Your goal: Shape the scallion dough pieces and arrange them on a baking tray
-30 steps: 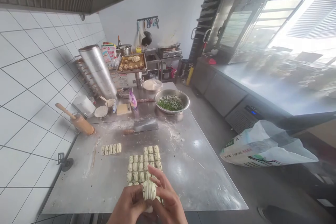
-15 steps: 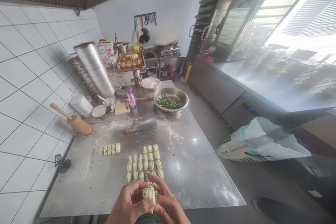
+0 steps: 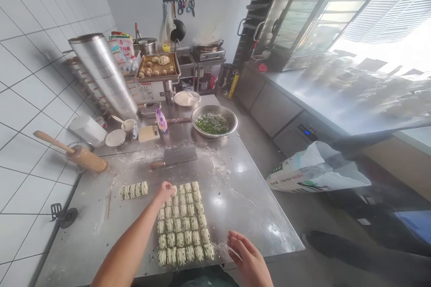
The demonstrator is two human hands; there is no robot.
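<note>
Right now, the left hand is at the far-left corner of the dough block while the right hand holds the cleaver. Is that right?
Not quite: the right hand holds no cleaver. The head view shows that hand with nothing seen in it, while the cleaver lies on the table beyond the dough block. The left hand is indeed at the block's far-left corner.

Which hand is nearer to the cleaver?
Left. The left hand is just on the near side of the cleaver; the right hand is farther back, to the right.

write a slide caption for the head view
Left hand touching a dough roll at the far left of the batch; right hand empty.
</note>
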